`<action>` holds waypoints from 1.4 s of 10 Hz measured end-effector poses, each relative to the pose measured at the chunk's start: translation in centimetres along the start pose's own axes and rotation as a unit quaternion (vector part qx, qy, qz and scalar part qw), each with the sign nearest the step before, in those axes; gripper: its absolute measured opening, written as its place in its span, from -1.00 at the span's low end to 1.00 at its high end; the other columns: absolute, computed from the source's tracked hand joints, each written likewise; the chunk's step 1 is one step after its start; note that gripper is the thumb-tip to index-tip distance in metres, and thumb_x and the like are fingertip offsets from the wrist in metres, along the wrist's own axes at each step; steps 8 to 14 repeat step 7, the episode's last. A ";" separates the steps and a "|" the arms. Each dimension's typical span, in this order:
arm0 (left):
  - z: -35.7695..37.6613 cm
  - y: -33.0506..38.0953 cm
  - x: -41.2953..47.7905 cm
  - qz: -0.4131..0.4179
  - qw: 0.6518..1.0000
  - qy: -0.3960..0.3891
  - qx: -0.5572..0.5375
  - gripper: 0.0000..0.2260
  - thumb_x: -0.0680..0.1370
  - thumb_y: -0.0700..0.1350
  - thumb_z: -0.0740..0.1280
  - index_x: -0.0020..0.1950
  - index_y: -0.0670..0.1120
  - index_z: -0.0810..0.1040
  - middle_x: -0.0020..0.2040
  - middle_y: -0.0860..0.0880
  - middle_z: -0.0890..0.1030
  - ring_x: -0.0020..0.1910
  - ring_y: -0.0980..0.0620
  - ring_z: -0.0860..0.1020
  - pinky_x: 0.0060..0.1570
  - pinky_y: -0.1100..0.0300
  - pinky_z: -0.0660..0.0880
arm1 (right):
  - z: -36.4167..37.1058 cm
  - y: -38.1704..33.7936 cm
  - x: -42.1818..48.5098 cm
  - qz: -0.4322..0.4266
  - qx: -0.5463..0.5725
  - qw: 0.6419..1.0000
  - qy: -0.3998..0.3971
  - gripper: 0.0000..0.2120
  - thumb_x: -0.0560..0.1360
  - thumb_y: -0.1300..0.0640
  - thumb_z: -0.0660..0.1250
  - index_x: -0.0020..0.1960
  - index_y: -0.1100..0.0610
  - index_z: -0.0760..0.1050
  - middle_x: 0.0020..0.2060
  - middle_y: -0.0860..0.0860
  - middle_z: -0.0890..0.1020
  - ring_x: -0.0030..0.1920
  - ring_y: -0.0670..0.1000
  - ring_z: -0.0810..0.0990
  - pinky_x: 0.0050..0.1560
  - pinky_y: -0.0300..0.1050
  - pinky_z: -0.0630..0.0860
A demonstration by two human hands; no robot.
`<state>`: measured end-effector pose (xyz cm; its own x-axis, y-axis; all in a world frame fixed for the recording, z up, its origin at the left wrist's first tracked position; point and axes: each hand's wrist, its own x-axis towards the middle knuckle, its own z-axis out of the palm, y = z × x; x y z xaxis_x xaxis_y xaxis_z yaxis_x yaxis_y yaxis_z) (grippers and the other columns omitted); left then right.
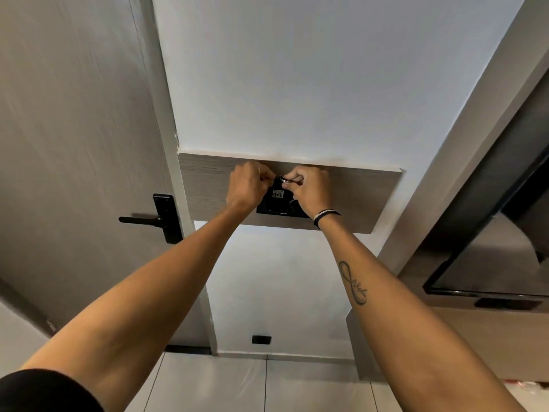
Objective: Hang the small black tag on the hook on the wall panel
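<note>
A small black tag [278, 193] with a white label hangs between my two hands, in front of the wood-grain wall panel [356, 197]. A metal ring [285, 179] sits at the tag's top. My left hand [248, 185] pinches at the ring's left side, and my right hand [307, 187] pinches its right side. Both hands are raised against the panel's upper part. The hook is hidden behind my fingers. A black plate with a dial [289, 208] is mounted on the panel just under the tag.
A grey door [74, 144] with a black lever handle [148, 220] stands at the left. A dark framed screen [490, 248] hangs on the right wall. A black socket [261, 339] sits low on the white wall, above the tiled floor.
</note>
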<state>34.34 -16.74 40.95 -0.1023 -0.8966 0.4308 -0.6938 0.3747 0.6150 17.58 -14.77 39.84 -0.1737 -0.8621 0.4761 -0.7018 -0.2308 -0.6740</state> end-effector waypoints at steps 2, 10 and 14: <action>-0.3 0.1 -0.3 0.019 1.000 -0.002 0.011 -0.82 0.56 -0.22 0.45 0.09 -0.06 0.80 0.08 -0.06 0.81 0.06 -0.11 0.74 0.13 0.04 0.63 | -0.3 -0.2 -0.1 -0.020 -0.030 0.999 -0.006 -0.90 0.41 0.17 0.61 -0.10 0.05 0.73 -0.23 -0.02 0.78 -0.24 -0.04 0.71 -0.14 -0.06 0.69; -1.1 -1.4 -2.4 0.088 0.991 0.018 0.098 -0.72 0.66 -0.24 0.27 0.28 -0.16 0.70 0.28 -0.14 0.67 0.19 -0.27 0.63 0.02 -0.15 0.60 | -3.0 0.3 -2.6 -0.078 -0.176 0.981 -0.026 -0.73 0.59 0.15 0.42 0.28 0.10 0.66 0.05 0.05 0.73 0.08 0.13 0.69 0.08 0.05 0.66; -1.1 -1.4 -2.4 0.088 0.991 0.018 0.098 -0.72 0.66 -0.24 0.27 0.28 -0.16 0.70 0.28 -0.14 0.67 0.19 -0.27 0.63 0.02 -0.15 0.60 | -3.0 0.3 -2.6 -0.078 -0.176 0.981 -0.026 -0.73 0.59 0.15 0.42 0.28 0.10 0.66 0.05 0.05 0.73 0.08 0.13 0.69 0.08 0.05 0.66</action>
